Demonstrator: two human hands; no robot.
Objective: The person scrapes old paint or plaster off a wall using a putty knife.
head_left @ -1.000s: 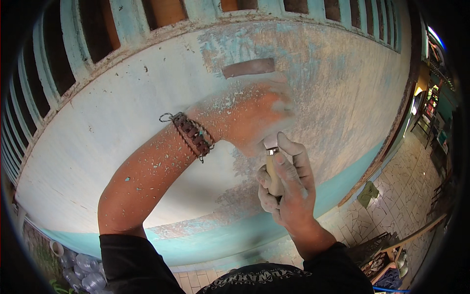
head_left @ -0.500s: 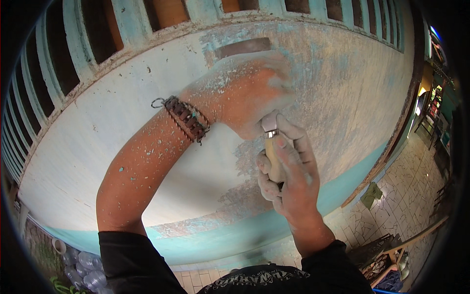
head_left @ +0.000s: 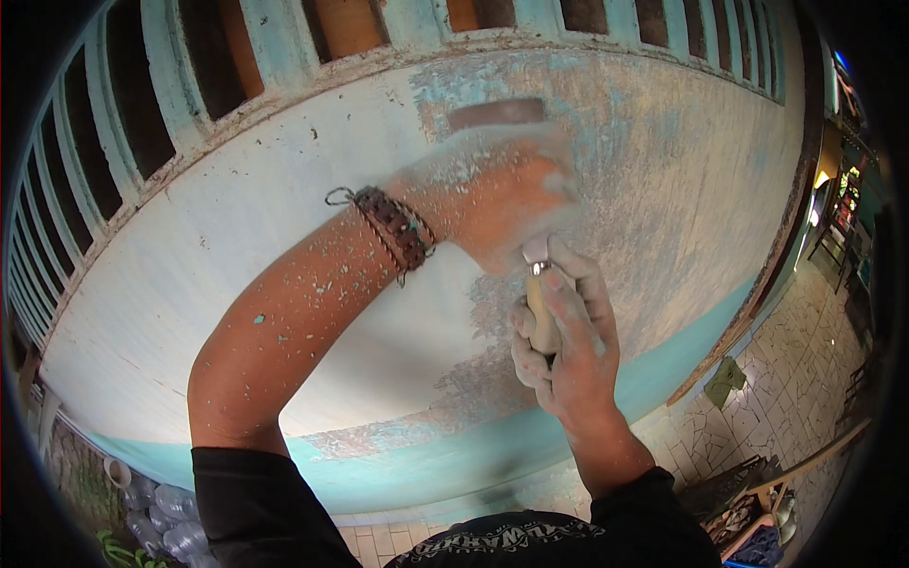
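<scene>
**Scraper held against a flaking wall**

A scraper point(head_left: 542, 308) with a pale wooden handle and a metal collar is gripped in the right hand point(head_left: 566, 355), the fingers closed round the handle and the thumb laid along it. The blade end is hidden behind the left hand point(head_left: 497, 204), so its contact with the wall point(head_left: 237, 284) cannot be made out. The left hand is seen blurred just above the scraper, pressed toward the wall; whether it is open or curled cannot be told. It is dusted with paint flecks, as is the forearm — a braided brown bracelet point(head_left: 396, 229) is worn at the wrist.

Around the scraper the wall is worn to patchy grey and brown, with remnants of light blue paint above it; to the scraper's left the surface is a smoother off-white. A turquoise band point(head_left: 407, 464) runs along the wall below the scraper. Above it, blue-painted slats point(head_left: 275, 47) are set in a row — dark gaps between them.
</scene>
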